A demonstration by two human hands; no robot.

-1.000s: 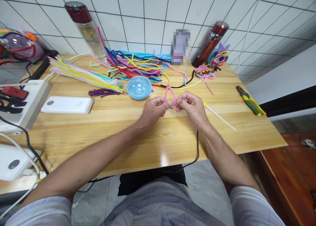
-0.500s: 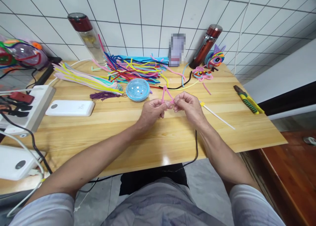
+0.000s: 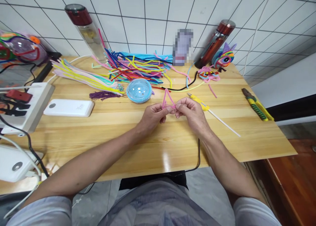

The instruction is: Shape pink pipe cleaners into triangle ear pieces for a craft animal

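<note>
A pink pipe cleaner [image 3: 170,97], bent into a triangle with its point away from me, is held above the table between both hands. My left hand [image 3: 154,115] pinches its lower left side, thumb on top. My right hand [image 3: 191,112] pinches the lower right corner between thumb and fingertips. The fingers partly hide the bottom side. Just beyond and beside the right hand lies a yellow glue gun [image 3: 201,102] with a white glue stick [image 3: 223,122] sticking out of its back. A shiny blue bowl [image 3: 139,91] stands left of the triangle.
Loose coloured pipe cleaners [image 3: 138,66] are heaped at the back, near a bottle [image 3: 86,32] and a red flask [image 3: 216,43]. Yellow-green pliers [image 3: 258,104] lie at right. A white power bank [image 3: 69,108] and a power strip [image 3: 37,104] are at left; a black cable [image 3: 198,153] crosses the front edge.
The pink pipe cleaner now reads as a closed triangle, where its bottom was more covered by fingers. My right hand has shifted slightly, showing more of the glue gun. The view has tilted a little.
</note>
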